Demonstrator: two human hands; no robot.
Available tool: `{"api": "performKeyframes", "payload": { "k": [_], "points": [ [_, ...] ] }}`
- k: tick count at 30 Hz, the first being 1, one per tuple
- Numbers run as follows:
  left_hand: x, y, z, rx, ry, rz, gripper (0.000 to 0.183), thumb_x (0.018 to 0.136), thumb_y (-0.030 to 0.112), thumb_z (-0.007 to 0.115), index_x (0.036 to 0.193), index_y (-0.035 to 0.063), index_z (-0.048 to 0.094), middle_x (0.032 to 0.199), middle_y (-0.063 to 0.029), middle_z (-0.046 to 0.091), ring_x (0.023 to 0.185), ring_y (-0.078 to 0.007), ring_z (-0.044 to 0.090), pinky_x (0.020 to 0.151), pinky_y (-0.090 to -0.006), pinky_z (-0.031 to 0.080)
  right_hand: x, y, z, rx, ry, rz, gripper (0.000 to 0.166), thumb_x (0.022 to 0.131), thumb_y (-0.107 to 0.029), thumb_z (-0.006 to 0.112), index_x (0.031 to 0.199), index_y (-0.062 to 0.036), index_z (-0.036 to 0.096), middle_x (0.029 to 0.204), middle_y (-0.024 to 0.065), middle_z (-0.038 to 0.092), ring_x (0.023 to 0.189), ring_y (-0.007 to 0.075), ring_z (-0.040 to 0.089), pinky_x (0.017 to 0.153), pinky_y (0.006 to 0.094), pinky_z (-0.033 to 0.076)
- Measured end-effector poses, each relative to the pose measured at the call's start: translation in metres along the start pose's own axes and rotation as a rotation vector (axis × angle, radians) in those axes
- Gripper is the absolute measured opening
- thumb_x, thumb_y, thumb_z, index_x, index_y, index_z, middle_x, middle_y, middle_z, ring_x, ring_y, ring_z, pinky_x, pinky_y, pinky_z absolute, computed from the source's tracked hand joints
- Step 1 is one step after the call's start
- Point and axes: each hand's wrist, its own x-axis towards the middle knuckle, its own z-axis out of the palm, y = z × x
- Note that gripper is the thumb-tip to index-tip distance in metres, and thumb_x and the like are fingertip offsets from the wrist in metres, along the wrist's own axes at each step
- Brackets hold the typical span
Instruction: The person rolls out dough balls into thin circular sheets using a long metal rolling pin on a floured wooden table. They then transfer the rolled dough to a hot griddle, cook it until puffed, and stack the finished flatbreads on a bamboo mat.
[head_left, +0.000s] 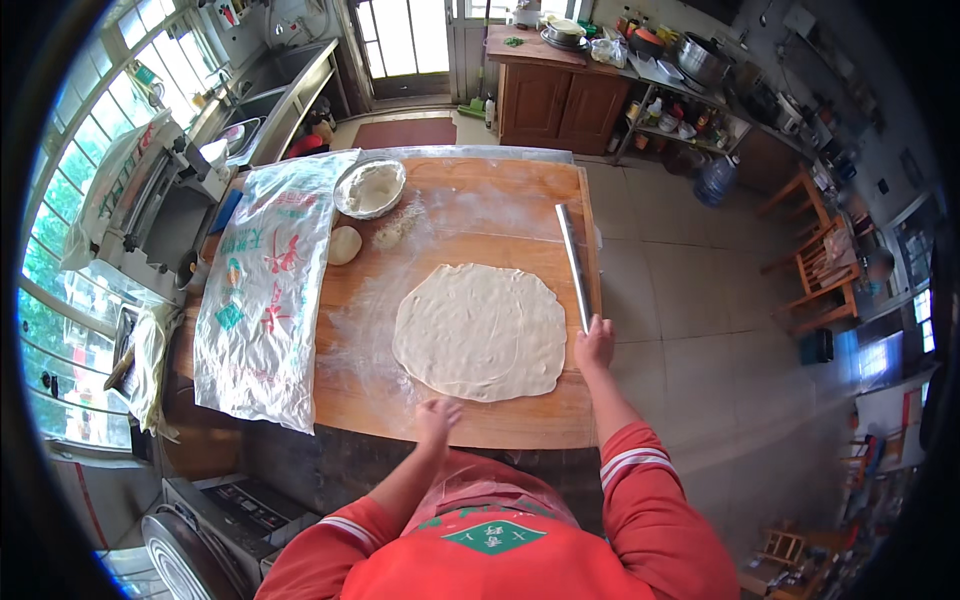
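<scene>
A wide, flat sheet of rolled dough (480, 334) lies on the wooden board (465, 202). My right hand (595, 343) grips the near end of a metal rolling pin (573, 262), which lies along the board's right edge, to the right of the dough. Just below the dough's near edge is my left hand (437, 418), near the board's front edge; it is slightly blurred and seems to hold nothing, its fingers loosely curled. A ball of dough (344, 245) sits farther back on the left, partly beside a printed plastic sheet. Behind it stands a metal bowl of flour (370, 188).
The printed plastic sheet (262, 300) covers the board's left side. Beyond it stands a machine (165, 217) with a metal tray. A round griddle (176, 559) is at lower left. Loose flour (397, 227) dusts the board near the bowl. A wooden cabinet (555, 97) stands behind.
</scene>
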Motion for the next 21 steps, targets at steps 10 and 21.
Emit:
{"api": "performKeyframes", "payload": {
  "k": [10,21],
  "points": [
    [0.064,0.043,-0.007,0.212,-0.246,-0.386,0.067,0.102,0.053,0.053,0.134,-0.0053,0.05,0.095,-0.0115,0.067,0.086,-0.0231,0.064,0.072,-0.0378,0.053,-0.036,-0.143,0.029,0.331,-0.356,-0.478,0.04,0.08,-0.017,0.076,0.12,-0.013,0.07,0.107,0.0117,0.064,0.108,0.0342,0.06,0.095,0.0448,0.05],
    [0.145,0.146,0.09,1.702,-0.273,1.069,0.07,0.099,0.053,0.054,0.156,0.0156,0.039,0.163,-0.0116,0.035,0.149,-0.0381,0.031,0.119,-0.0622,0.021,0.001,-0.154,0.045,0.145,-0.081,-0.484,0.054,0.094,-0.041,0.064,0.138,-0.0104,0.058,0.148,0.017,0.052,0.139,0.0347,0.045,0.114,0.0514,0.034]
  ]
}}
